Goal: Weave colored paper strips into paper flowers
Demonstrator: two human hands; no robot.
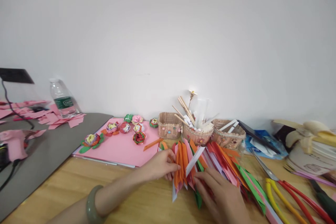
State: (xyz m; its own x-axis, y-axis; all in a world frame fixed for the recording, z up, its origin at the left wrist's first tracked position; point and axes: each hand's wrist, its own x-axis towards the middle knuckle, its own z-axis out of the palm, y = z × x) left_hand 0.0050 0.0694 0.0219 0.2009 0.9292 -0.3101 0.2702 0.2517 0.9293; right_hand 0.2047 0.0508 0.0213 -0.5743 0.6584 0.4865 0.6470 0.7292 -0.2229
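A row of folded paper strips point(181, 164) in orange, pink, green, white and red stands on the wooden table. My left hand point(164, 165) is at the row's left end, its thumb and fingers closed at the orange pieces. My right hand point(223, 194) reaches over the front of the row, with bent fingers closed on pieces beside a green one; its fingertips are partly hidden among the paper. A white strip point(194, 161) sticks up at a slant between both hands. Several green and pink strips point(252, 185) fan out right of my right hand.
Behind the row are three small decorated baskets point(169, 131), one holding sticks. Paper flowers point(139, 138) lie on a pink sheet point(118, 150) at left. Scissors point(270, 173) with yellow and red handles lie at right. A bottle point(61, 101) and pink glue gun point(15, 143) are far left.
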